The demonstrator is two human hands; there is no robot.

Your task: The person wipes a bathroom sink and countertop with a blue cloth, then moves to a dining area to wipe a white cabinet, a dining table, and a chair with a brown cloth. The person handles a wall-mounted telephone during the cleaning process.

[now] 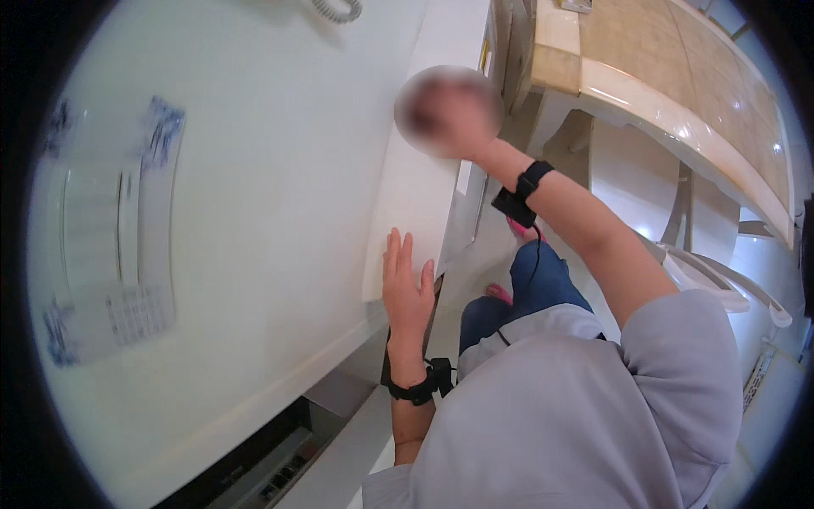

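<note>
My left hand (408,289) lies on the near end of a narrow white ledge or cabinet top (416,210), fingers extended and thumb apart, holding nothing. My right hand (455,114) reaches over the same ledge farther up. A round blur covers it and whatever is around its fingers; a dark reddish patch shows there, but I cannot tell whether it is held. A black strap with a small black box sits on each wrist. A large pale glossy panel (273,210) extends left of the ledge.
A white-framed table with a beige top (636,38) stands at upper right, with white chairs (699,267) beside it. Blue-patterned trim (162,127) surrounds a white fixture at far left. A coiled cord (337,9) hangs at the top. A dark open compartment (280,445) lies at lower left.
</note>
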